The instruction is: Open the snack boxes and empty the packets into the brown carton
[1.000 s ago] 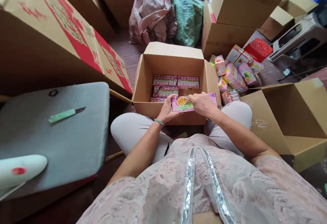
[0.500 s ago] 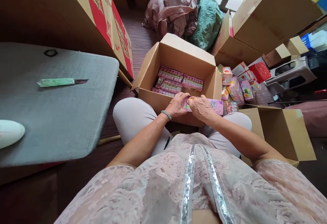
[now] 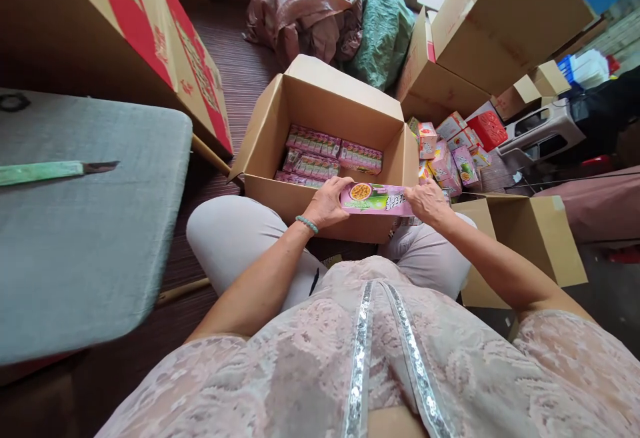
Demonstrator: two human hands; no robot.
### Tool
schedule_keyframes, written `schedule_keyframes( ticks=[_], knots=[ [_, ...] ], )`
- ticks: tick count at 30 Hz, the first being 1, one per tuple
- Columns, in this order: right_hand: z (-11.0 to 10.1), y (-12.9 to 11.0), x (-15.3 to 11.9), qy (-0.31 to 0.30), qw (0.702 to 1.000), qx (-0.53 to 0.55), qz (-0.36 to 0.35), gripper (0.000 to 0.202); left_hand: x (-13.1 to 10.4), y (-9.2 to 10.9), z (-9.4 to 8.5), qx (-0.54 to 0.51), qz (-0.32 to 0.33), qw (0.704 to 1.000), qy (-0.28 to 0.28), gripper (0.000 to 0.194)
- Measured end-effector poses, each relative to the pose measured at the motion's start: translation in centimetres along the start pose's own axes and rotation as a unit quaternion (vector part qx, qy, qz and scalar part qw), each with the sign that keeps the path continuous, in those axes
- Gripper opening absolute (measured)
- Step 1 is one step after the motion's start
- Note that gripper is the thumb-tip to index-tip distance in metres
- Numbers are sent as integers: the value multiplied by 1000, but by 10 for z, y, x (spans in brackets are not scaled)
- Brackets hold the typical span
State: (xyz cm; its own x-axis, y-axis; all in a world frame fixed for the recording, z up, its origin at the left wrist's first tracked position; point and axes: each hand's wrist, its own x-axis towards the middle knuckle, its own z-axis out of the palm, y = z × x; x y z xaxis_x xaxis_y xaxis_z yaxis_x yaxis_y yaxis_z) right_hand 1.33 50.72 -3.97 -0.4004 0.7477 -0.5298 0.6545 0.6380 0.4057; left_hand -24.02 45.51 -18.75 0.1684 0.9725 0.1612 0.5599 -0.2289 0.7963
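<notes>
Between my hands is a long purple box (image 3: pixel 376 199) printed with a cut passion fruit. My left hand (image 3: pixel 327 205), with a green bead bracelet on its wrist, grips the box's left end. Around the right end my right hand (image 3: pixel 427 202) is closed. The purple box is held level above the near wall of a large open carton (image 3: pixel 320 201). Inside that carton lie rows of small purple packs (image 3: pixel 313 166), stacked toward the left and back.
Loose fruit-printed boxes (image 3: pixel 444 157) and a red stool (image 3: pixel 487 130) lie to the right. An open carton (image 3: pixel 525 235) stands by my right knee. A grey padded board (image 3: pixel 100 238) with a green-handled knife (image 3: pixel 55 171) is at left. Woven sacks (image 3: pixel 305 11) sit behind.
My right hand has slid right, from the middle of the purple box to its right end, uncovering the printed face. The view has shifted, so the surroundings appear further left.
</notes>
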Motion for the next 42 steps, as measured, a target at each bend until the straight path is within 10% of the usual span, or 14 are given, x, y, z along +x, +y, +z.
schedule_keyframes(
  ticks=[9,19,26,31,35,42],
  knots=[
    [37,38,-6,47,998,34,-6,41,1,2,1,0,1,1000,7,68],
    [25,60,-18,-14,998,38,57,39,2,-2,4,-4,4,1000,21,68],
    [2,33,-39,51,985,57,152,48,2,-5,4,-2,-2,1000,29,72],
    [3,-8,-12,69,988,138,24,103,1,-12,6,-12,1,999,43,70],
    [9,-20,17,53,984,169,5,82,-2,-18,8,-60,3,996,61,77],
    [21,57,15,56,955,210,200,66,2,-35,8,-48,-79,989,115,82]
  ],
)
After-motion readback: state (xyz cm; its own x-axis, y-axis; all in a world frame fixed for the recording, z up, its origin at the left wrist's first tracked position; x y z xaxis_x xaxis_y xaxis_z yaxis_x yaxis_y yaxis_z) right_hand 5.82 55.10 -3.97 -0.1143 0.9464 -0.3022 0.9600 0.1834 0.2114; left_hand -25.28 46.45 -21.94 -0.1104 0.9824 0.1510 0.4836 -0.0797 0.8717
